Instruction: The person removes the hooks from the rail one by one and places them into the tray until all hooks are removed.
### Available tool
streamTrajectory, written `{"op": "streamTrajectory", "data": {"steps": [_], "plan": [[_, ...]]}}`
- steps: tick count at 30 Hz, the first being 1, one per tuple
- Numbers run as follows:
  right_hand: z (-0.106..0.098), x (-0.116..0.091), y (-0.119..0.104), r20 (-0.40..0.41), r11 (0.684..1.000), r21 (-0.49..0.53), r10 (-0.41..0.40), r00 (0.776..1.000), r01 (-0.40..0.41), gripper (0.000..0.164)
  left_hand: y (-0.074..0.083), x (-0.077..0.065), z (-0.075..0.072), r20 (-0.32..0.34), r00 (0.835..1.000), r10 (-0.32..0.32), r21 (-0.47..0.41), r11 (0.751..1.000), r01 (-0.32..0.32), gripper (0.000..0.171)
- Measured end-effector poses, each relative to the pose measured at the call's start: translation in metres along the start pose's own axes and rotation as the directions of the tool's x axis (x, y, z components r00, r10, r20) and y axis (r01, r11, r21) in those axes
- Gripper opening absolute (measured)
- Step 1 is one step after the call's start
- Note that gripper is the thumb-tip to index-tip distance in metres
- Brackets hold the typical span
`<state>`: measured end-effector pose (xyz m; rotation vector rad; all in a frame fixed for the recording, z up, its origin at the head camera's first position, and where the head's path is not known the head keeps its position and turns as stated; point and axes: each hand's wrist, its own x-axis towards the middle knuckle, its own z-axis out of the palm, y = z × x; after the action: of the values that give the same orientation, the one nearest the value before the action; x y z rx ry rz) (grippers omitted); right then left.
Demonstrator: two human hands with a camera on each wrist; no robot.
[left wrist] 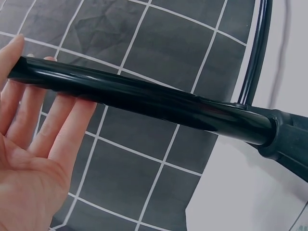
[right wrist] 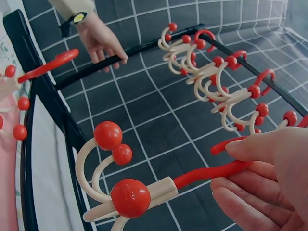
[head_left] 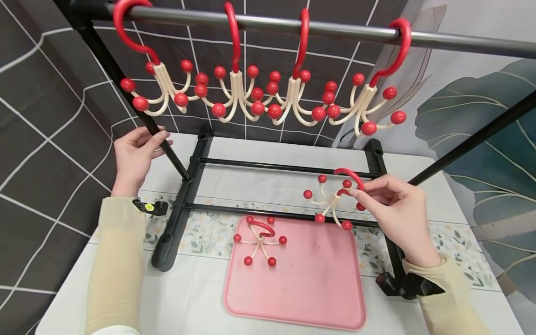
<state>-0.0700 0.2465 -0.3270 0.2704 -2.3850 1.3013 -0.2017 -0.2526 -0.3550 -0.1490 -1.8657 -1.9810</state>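
Observation:
My right hand pinches the red hook of a cream multi-arm hanger with red ball tips, above the tray's far right corner. In the right wrist view the hanger points away from the fingers, its red hook between thumb and fingers. At the left, my left hand holds the rack's slanted black post, thumb on one side and fingers behind it. A second such hanger lies on the pink tray. Several more hang by red hooks from the top bar, like this hanger.
The black rack base stands on a white table with a floral strip. Two low crossbars run between its feet. Dark grid-patterned cloth covers the back and left; a leaf-patterned curtain hangs right.

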Motion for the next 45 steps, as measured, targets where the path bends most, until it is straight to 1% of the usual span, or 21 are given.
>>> {"op": "streamTrajectory", "data": {"steps": [6,9,13,19,22,24,27,31,34,40,45], "plan": [[0.004,-0.004,0.001,0.025,0.999,0.030,-0.019,0.999,0.018,0.022,-0.002,0.001,-0.002,0.031,0.999,-0.023,-0.089,0.996,0.026,0.024],[0.007,-0.005,0.000,0.043,0.999,0.047,-0.028,0.999,0.026,0.021,-0.003,0.001,-0.002,0.035,0.999,-0.024,-0.108,0.994,0.028,0.024],[0.010,-0.007,0.000,0.065,0.997,0.069,-0.049,0.997,0.045,0.020,-0.003,0.002,0.000,0.031,0.999,-0.030,-0.109,0.994,0.033,0.025],[0.015,-0.012,-0.002,0.103,0.994,0.095,-0.056,0.993,0.047,0.021,-0.004,0.002,0.000,0.026,0.999,-0.043,-0.098,0.994,0.045,0.028],[0.018,-0.014,-0.002,0.122,0.991,0.121,-0.066,0.990,0.051,0.023,-0.003,0.002,0.000,0.024,0.999,-0.047,-0.091,0.995,0.048,0.030],[0.022,-0.017,-0.002,0.142,0.988,0.149,-0.061,0.988,0.040,0.023,-0.003,0.001,-0.001,0.022,0.999,-0.048,-0.088,0.995,0.050,0.031],[0.028,-0.021,-0.001,0.181,0.983,0.181,-0.058,0.982,0.024,0.023,-0.003,0.001,-0.001,0.018,0.999,-0.048,-0.085,0.995,0.049,0.029],[0.036,-0.027,0.001,0.231,0.981,0.194,-0.056,0.971,0.010,0.024,-0.003,0.001,-0.001,0.020,0.999,-0.048,-0.086,0.995,0.049,0.026],[0.040,-0.031,0.002,0.262,0.977,0.212,-0.057,0.963,0.000,0.023,-0.004,0.001,-0.001,0.021,0.999,-0.046,-0.092,0.995,0.048,0.028],[0.048,-0.039,0.005,0.334,0.954,0.294,-0.054,0.941,-0.050,0.023,-0.005,0.002,-0.002,0.017,0.999,-0.040,-0.094,0.995,0.041,0.029],[0.053,-0.043,0.010,0.354,0.956,0.286,-0.049,0.934,-0.059,0.022,-0.005,0.001,-0.002,0.018,0.999,-0.043,-0.089,0.995,0.045,0.029]]}}
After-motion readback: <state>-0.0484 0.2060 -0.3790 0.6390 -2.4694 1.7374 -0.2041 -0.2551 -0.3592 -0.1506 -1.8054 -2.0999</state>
